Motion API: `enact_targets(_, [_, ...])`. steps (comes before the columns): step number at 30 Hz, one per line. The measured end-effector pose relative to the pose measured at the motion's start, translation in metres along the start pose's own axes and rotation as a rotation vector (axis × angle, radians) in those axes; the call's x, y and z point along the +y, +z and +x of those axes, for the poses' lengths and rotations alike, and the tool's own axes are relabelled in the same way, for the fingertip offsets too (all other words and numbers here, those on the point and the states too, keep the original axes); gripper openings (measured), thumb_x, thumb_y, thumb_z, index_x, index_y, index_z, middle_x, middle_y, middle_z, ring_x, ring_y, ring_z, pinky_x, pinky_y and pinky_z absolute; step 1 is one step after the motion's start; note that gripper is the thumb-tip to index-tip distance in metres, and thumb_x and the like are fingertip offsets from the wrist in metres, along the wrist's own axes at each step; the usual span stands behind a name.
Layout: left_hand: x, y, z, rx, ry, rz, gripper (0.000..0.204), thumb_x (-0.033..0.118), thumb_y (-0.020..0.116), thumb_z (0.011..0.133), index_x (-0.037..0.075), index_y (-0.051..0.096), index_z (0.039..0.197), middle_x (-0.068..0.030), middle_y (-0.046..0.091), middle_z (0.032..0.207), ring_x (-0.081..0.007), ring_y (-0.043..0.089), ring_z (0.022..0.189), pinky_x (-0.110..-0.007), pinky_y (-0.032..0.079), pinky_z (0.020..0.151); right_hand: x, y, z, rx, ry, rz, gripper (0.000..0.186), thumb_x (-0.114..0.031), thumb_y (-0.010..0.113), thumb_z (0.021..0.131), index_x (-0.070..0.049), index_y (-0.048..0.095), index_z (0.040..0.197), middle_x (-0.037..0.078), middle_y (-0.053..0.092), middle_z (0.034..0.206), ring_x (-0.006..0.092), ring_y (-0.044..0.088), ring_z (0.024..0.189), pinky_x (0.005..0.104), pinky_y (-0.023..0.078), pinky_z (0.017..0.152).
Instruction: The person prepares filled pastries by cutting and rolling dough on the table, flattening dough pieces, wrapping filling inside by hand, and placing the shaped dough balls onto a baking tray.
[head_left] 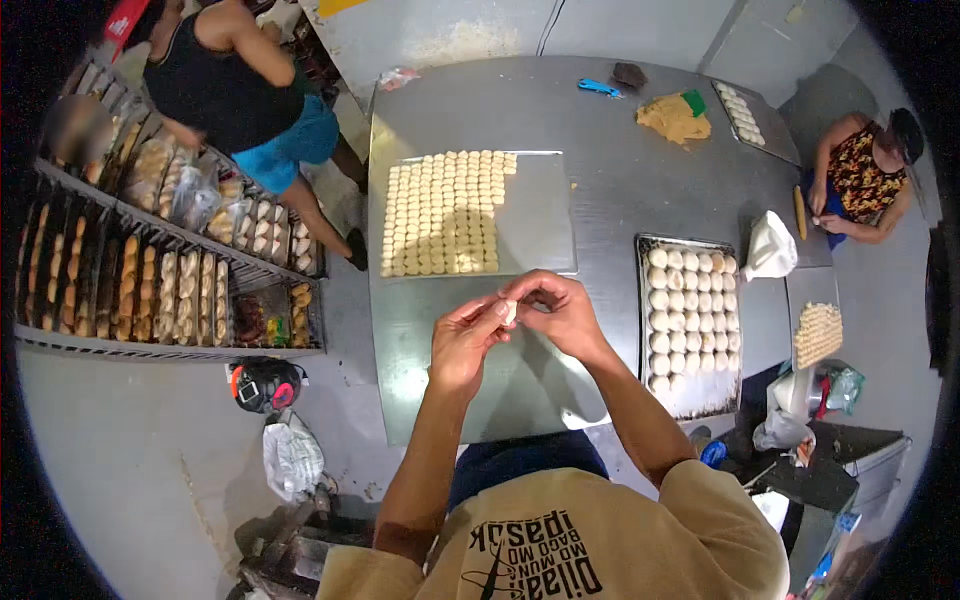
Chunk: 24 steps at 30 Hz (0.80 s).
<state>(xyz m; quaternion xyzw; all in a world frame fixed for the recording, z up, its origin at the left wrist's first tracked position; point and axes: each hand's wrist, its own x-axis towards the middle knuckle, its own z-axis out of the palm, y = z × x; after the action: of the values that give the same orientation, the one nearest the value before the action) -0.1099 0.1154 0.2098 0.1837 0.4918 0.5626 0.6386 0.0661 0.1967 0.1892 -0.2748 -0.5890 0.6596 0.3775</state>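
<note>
A small pale piece of dough [510,312] is pinched between my two hands above the near part of the metal table [440,370]. My left hand [468,342] is closed around its left side with thumb and fingers. From the right, the curled fingers of my right hand [560,312] press on the same piece. Just beyond them lies a metal tray [535,215], its left part covered with rows of small dough pieces [440,215]. To the right stands a floured baking tray [700,403] with rows of larger round dough balls [692,310].
A brown mass of dough or filling [672,120] with a green scraper [693,102] lies at the far right, near a blue tool [600,88]. A co-worker [868,180] sits beyond a white bag [770,246]. Another person [235,90] stands by bread racks [170,345] at left.
</note>
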Motion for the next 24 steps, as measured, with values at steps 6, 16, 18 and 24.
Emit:
enact_targets(6, [-0.019,-0.056,-0.054,0.046,0.109,0.067,0.028,0.012,0.075,0.107,-0.007,0.073,0.127,-0.0124,0.079,0.111,-0.0181,0.074,0.095,-0.033,0.061,0.086,-0.001,0.084,-0.062,0.247,0.296,0.011,0.028,0.0,0.079,0.1,0.0,0.074,0.127,0.006,0.077,0.107,0.0112,0.07,0.091,0.0262,0.058,0.079])
enact_targets(16, [-0.111,-0.268,-0.188,0.314,-0.39,0.055,0.03,0.013,0.078,0.104,-0.007,0.073,0.127,-0.0121,0.078,0.114,-0.0234,0.075,0.1,-0.036,0.062,0.088,0.148,0.176,-0.137,0.071,0.406,-0.686,0.044,-0.019,0.09,0.089,-0.001,0.077,0.127,0.019,0.078,0.118,0.035,0.076,0.104,0.0434,0.062,0.093])
enact_targets(18, [-0.113,-0.298,-0.205,0.348,-0.332,0.09,0.029,0.012,0.08,0.103,-0.005,0.074,0.126,-0.0122,0.078,0.113,-0.0219,0.075,0.1,-0.035,0.063,0.085,0.156,0.181,-0.122,0.096,0.122,-0.978,0.063,-0.018,0.09,0.087,-0.002,0.068,0.144,0.022,0.068,0.144,0.0398,0.064,0.134,0.0454,0.056,0.111])
enact_targets(24, [-0.108,-0.313,-0.209,0.349,-0.292,0.087,0.023,0.013,0.079,0.103,-0.002,0.075,0.121,-0.0124,0.078,0.113,-0.0224,0.075,0.099,-0.037,0.063,0.087,0.191,0.186,-0.071,-0.243,-0.225,-1.038,0.077,-0.011,0.084,0.088,-0.002,0.054,0.158,0.022,0.057,0.157,0.0417,0.05,0.152,0.0434,0.045,0.125])
